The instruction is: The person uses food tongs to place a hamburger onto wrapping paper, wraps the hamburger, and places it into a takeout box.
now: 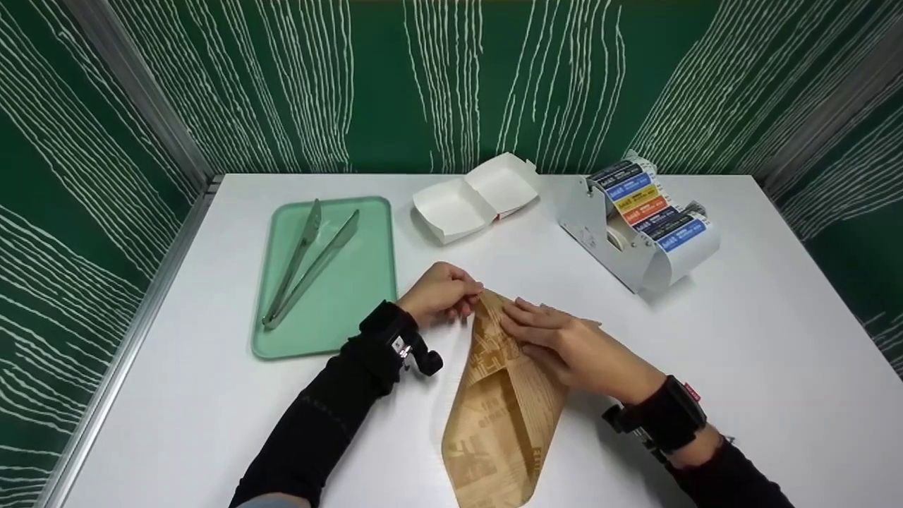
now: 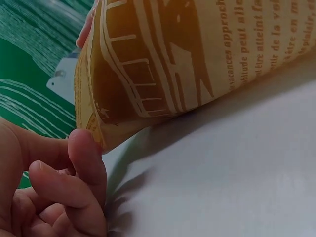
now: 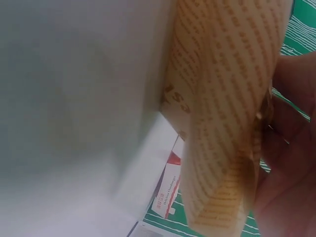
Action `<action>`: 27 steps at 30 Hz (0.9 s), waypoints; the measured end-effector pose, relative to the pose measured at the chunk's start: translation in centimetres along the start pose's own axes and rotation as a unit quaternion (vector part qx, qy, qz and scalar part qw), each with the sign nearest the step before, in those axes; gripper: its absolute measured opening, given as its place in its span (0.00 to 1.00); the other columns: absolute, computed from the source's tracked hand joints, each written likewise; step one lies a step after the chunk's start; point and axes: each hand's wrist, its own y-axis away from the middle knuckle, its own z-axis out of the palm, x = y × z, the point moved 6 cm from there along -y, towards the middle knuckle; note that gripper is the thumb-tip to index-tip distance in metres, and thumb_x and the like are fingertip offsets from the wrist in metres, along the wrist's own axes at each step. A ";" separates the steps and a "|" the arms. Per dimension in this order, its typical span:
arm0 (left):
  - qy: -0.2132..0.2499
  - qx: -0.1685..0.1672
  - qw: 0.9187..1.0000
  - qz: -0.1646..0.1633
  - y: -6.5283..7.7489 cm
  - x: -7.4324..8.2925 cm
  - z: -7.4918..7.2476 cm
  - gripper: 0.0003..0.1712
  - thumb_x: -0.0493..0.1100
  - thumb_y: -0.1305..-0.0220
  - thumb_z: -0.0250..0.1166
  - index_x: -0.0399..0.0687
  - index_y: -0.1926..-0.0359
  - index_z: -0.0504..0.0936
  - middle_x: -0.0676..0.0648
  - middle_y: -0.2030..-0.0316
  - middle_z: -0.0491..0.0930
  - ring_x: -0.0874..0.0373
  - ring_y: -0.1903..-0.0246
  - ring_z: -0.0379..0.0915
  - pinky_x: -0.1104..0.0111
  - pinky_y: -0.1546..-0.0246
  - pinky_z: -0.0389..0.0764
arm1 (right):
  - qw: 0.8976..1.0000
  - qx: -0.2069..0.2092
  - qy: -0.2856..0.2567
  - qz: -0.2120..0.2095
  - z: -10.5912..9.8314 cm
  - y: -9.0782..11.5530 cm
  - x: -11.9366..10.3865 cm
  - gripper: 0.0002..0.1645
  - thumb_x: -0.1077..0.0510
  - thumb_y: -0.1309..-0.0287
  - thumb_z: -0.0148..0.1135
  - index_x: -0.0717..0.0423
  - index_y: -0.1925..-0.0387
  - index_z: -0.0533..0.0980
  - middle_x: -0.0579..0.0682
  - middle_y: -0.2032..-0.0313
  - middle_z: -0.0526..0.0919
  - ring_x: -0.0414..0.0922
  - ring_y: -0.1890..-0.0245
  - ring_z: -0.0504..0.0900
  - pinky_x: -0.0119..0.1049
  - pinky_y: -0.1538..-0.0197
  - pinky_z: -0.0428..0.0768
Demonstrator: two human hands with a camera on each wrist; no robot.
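Centrally, on the near part of the counter (image 1: pixel 176 395): one paper (image 1: pixel 494 416), brown, printed with lettering and darker drawings, folded into a pointed cone or pocket, the point turned to the far side, the wider end toward the person.

Left hand (image 1: pixel 441 293): at the point of the paper, pinching it between thumb and finger, other fingers curled beneath.

Right hand (image 1: pixel 575 349): fingers extended, laid on the folded right-hand edge of the paper, below the point; the right wrist view shows fingertips touching the paper's side.

Wrist straps, two: black, each bearing a small camera; left strap (image 1: pixel 388 328), right strap (image 1: pixel 667 416). Sleeves, black.

Tray (image 1: pixel 353 303): green, rounded corners, flat, left of the left hand.

Tongs (image 1: pixel 291 271): metal, one pair, lying on the tray, arms spread, joined end nearest the person.

Box (image 1: pixel 455 208): white, lid folded back, beyond the hands; a touch of red at its near side.

Dispenser (image 1: pixel 600 243): metal, right of the box, carrying a strip of coloured labels (image 1: pixel 642 204).

Panels (image 1: pixel 381 85): green, white wavy lines, behind the counter.
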 end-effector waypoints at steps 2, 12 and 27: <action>-0.005 0.000 1.000 0.001 0.0 0.0 0.0 0.13 0.39 0.24 0.65 0.45 0.71 0.82 0.52 0.80 0.81 0.66 0.85 0.73 0.78 0.85 0.69 | 1.000 0.000 -0.001 0.006 0.0 0.2 0.0 0.32 0.60 0.28 0.68 0.52 0.26 0.75 0.54 0.23 0.71 0.59 0.24 0.73 0.54 0.26 0.74; -0.044 0.013 0.999 0.020 0.5 0.3 -0.4 0.14 0.44 0.21 0.64 0.38 0.64 0.85 0.51 0.77 0.81 0.65 0.83 0.75 0.77 0.82 0.73 | 1.000 -0.008 0.002 0.017 0.2 0.3 0.0 0.34 0.55 0.28 0.69 0.50 0.24 0.73 0.53 0.22 0.70 0.56 0.23 0.73 0.52 0.26 0.75; -0.225 0.001 0.973 0.050 6.8 0.1 -2.2 0.25 0.59 0.18 0.59 0.42 0.60 0.87 0.48 0.72 0.83 0.59 0.77 0.77 0.72 0.76 0.75 | 0.985 0.078 0.086 0.125 0.3 -0.4 0.1 0.31 0.55 0.29 0.71 0.57 0.29 0.77 0.61 0.27 0.76 0.61 0.30 0.80 0.57 0.37 0.84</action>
